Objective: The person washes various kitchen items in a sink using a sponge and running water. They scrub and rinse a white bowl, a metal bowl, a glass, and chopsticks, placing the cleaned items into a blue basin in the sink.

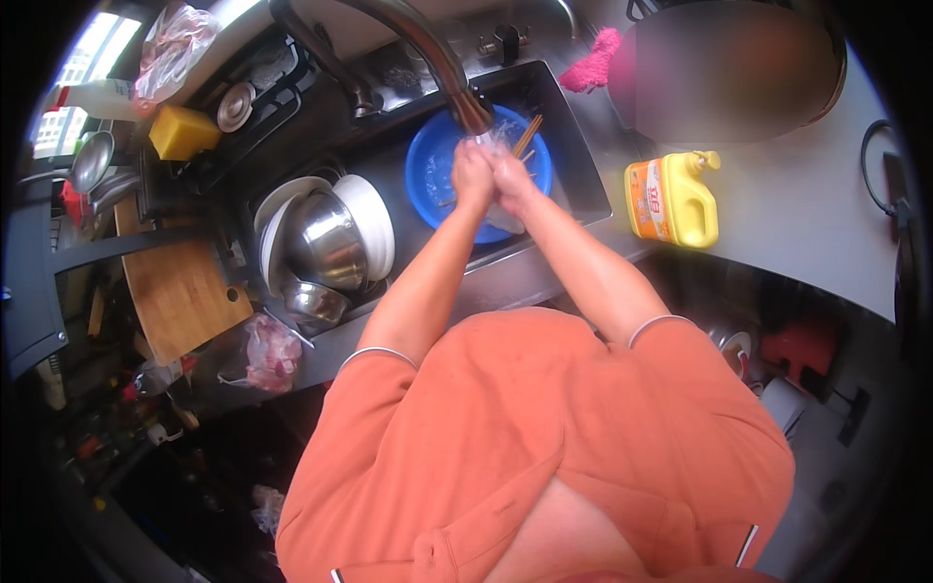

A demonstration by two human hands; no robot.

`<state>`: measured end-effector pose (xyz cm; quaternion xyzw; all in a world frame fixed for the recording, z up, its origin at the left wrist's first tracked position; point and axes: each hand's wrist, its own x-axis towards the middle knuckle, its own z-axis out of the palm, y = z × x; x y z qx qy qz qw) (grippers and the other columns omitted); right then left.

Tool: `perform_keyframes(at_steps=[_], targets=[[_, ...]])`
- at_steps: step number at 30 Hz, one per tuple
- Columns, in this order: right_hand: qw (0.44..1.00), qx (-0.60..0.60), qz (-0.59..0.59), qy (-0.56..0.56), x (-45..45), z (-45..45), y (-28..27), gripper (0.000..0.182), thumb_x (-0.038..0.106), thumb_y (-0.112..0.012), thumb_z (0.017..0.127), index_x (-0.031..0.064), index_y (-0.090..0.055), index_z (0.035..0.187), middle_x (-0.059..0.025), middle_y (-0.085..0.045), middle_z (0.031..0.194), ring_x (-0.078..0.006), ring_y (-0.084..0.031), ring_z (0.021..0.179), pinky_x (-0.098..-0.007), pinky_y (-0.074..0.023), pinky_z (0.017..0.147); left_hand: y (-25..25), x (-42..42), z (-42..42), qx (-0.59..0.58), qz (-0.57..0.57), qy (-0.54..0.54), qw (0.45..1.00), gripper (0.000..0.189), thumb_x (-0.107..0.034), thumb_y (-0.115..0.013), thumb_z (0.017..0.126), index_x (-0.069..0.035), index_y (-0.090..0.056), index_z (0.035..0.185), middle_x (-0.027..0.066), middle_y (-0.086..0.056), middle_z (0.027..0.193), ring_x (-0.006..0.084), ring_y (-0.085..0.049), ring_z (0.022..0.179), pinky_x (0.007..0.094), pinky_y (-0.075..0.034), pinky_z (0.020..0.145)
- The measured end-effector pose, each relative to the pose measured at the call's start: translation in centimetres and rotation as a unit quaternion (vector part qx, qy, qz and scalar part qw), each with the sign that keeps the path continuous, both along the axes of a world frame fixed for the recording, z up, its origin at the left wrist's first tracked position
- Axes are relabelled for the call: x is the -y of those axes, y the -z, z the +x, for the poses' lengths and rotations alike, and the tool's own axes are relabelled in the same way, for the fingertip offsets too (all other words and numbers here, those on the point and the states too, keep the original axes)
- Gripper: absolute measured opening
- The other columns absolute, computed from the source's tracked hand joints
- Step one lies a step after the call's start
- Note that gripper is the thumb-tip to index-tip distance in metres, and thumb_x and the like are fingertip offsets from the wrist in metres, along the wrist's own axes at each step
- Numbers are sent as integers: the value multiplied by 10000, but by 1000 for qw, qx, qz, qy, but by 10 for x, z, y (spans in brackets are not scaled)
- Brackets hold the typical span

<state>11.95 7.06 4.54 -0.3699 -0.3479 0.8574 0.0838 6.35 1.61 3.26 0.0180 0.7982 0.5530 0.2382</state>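
My left hand (474,175) and my right hand (512,178) meet under the spout of the metal faucet (474,113), above a blue plastic basin (417,171). Water runs over the fingers. Whether anything sits between the palms is hidden. Wooden chopsticks (528,136) lean in the basin, just beyond my right hand. Beneath my wrists lies a whitish thing (504,218), too blurred to name. The basin stands in a dark sink (583,182).
Left in the sink, white bowls (375,226) and a steel bowl (324,240) are stacked beside a small steel bowl (315,302). A yellow detergent jug (689,204) stands on the right counter. Leftward are a cutting board (182,291), bagged meat (271,353) and a yellow sponge (184,133).
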Motion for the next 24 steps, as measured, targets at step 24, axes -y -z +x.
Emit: perform_keyframes(at_steps=[24], targets=[[916, -101, 371, -111, -27, 34, -7, 666, 116, -808, 812, 122, -485, 1394, -55, -569, 1314, -188, -529, 1239, -346, -411, 1077, -55, -8, -6, 434, 242, -23, 867, 226, -243, -549, 968, -75, -649, 1081, 135, -676, 1069, 318, -668, 979, 514, -545, 849]])
